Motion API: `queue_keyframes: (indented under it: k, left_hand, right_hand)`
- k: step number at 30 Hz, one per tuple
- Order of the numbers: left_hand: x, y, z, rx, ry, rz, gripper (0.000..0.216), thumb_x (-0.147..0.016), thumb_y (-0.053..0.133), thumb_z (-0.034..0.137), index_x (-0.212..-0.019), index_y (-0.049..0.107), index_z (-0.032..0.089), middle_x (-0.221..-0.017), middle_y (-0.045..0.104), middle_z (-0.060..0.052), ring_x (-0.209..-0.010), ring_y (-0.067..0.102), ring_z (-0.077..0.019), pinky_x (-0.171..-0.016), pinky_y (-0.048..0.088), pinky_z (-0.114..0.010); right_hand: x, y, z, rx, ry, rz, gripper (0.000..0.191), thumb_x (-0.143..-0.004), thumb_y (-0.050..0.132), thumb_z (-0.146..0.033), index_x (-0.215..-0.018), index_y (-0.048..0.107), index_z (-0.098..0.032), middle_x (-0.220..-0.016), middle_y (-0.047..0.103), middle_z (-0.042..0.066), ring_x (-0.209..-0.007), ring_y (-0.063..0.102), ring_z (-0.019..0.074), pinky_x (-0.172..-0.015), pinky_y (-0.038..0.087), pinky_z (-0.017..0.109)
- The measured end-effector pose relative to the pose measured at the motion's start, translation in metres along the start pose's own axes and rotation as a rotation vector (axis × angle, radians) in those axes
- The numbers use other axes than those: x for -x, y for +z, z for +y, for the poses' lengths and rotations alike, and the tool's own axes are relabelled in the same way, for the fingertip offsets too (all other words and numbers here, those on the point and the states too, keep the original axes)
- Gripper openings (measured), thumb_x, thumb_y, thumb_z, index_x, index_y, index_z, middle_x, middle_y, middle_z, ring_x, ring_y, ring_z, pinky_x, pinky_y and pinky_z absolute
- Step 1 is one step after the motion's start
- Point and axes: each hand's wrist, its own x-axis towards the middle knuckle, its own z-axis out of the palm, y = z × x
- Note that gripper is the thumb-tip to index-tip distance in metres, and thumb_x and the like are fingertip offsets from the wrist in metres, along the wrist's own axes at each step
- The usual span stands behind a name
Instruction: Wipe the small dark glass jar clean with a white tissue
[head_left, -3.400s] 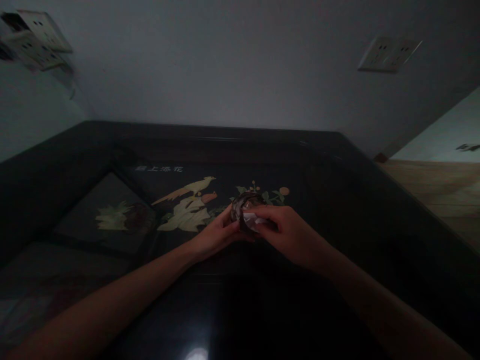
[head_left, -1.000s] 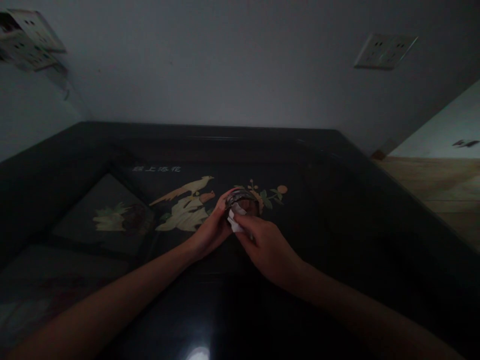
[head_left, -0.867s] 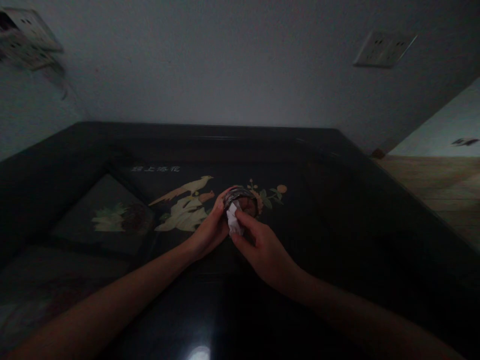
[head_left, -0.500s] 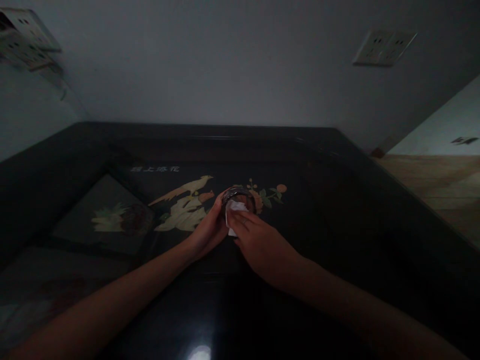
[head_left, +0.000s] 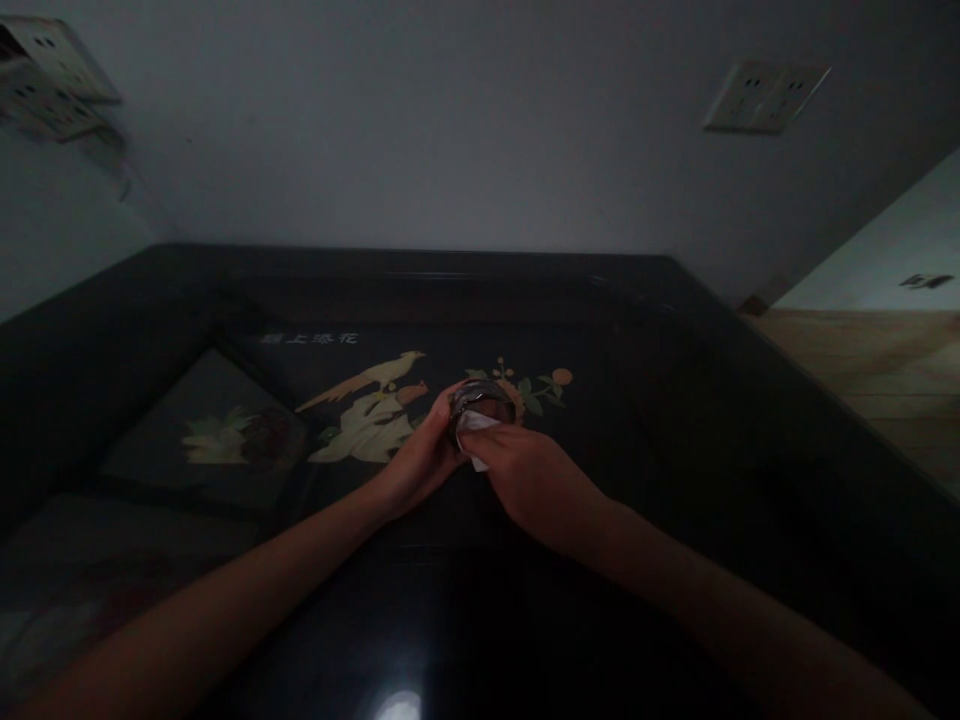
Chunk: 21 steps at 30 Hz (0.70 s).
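Observation:
My left hand (head_left: pixel 426 452) is wrapped around the left side of a small round glass vessel (head_left: pixel 481 392), dark and shiny at its rim; whether it is a cup or a bowl I cannot tell. Its mouth is tilted towards me. A white tissue or cloth (head_left: pixel 477 422) is pinched in the fingers of my right hand (head_left: pixel 534 478), pressed at the near edge of the vessel's mouth. Those fingertips are partly hidden by the white piece and the vessel. Both hands are above a glossy black table (head_left: pixel 480 620).
The tabletop bears a coloured bird-and-flower picture (head_left: pixel 367 430) and pale lettering (head_left: pixel 309 339). A grey wall (head_left: pixel 420 130) stands behind it, with sockets (head_left: pixel 765 97) at right and more sockets (head_left: pixel 56 85) at left. Wooden flooring (head_left: pixel 877 370) shows beyond the right edge.
The vessel and my left hand have shifted slightly to the right. My right hand has turned a little, and the white piece sits slightly lower and further right in the vessel's mouth.

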Motion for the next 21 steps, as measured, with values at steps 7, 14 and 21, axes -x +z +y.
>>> queue_keyframes:
  k: [7,14,21]
  left_hand:
    - [0.002,0.009,0.005,0.001,0.033,0.047,0.043,-0.087,0.059,0.04,-0.127,0.053,0.023,-0.133,0.057,-0.007,-0.124,0.05,-0.0215,-0.107,0.037,-0.033]
    - [0.0,0.007,0.003,0.04,0.007,0.076,0.045,-0.088,0.058,0.039,-0.128,0.053,0.021,-0.13,0.059,-0.007,-0.125,0.05,-0.0219,-0.107,0.037,-0.033]
    - [-0.001,0.004,0.002,0.021,-0.037,0.019,0.044,-0.089,0.055,0.043,-0.128,0.052,0.023,-0.127,0.06,-0.009,-0.114,0.057,-0.0227,-0.094,0.047,-0.034]
  right_hand:
    - [-0.001,0.007,-0.006,-0.573,0.285,0.24,0.029,-0.086,0.053,-0.01,-0.113,0.064,-0.016,-0.108,0.072,0.008,-0.099,0.068,0.0206,-0.085,0.052,0.033]
    - [0.001,0.011,-0.006,-0.251,0.143,0.146,0.036,-0.089,0.047,-0.006,-0.123,0.057,-0.009,-0.122,0.065,0.015,-0.112,0.062,0.0219,-0.097,0.049,0.037]
    - [0.003,0.001,-0.004,0.327,-0.06,-0.01,0.034,-0.089,0.048,-0.005,-0.12,0.06,0.001,-0.116,0.067,0.022,-0.11,0.063,0.0271,-0.097,0.051,0.038]
